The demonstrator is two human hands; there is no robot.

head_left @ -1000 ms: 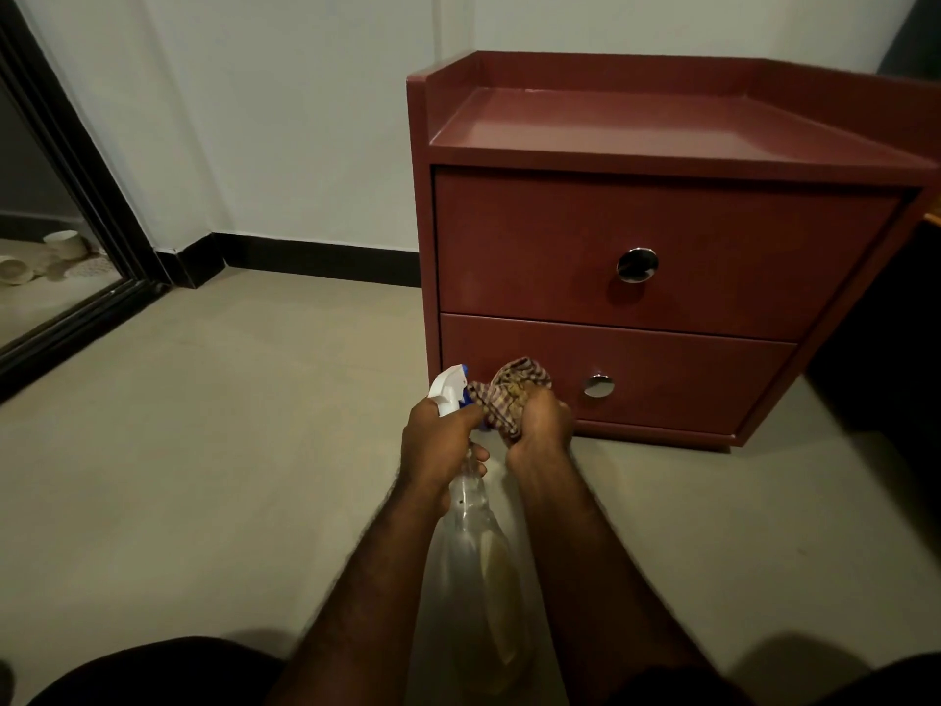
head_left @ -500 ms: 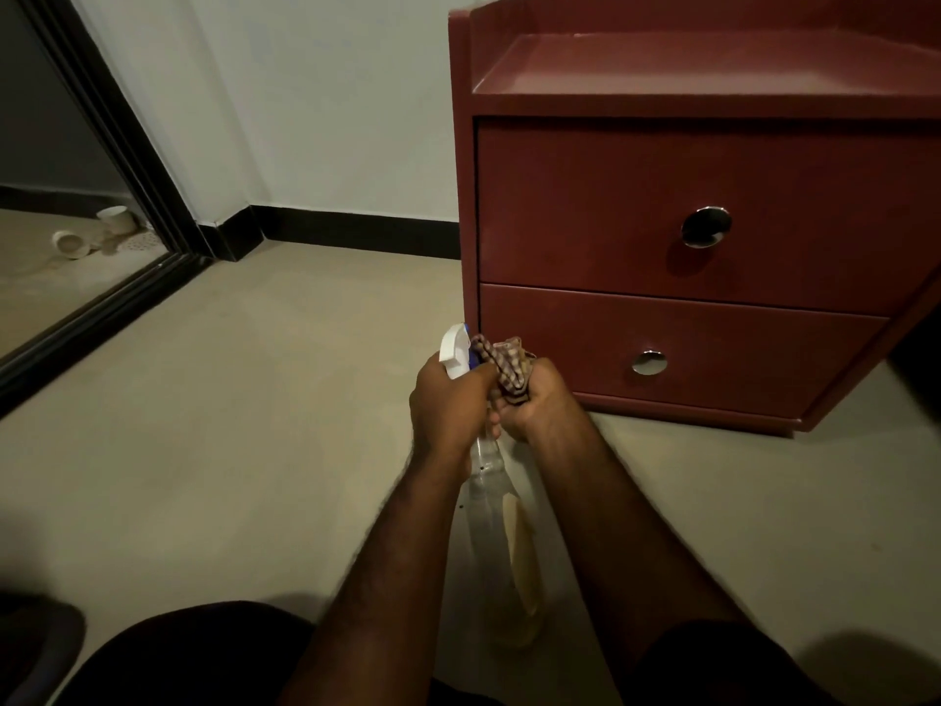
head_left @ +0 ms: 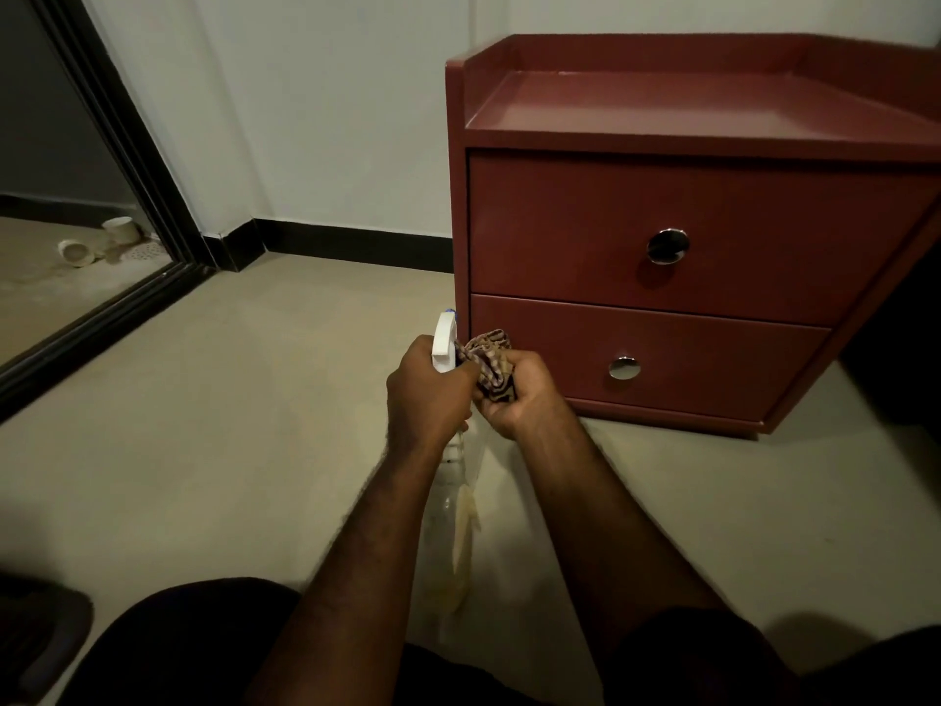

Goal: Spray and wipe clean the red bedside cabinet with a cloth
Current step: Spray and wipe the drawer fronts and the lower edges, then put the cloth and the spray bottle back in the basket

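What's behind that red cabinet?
A pale wall rises behind the red cabinet, with black skirting running up to its left side. Anything low between cabinet and wall is hidden by the cabinet's body.

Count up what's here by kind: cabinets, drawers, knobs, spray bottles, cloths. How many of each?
cabinet: 1
drawers: 2
knobs: 2
spray bottle: 1
cloth: 1
Total: 7
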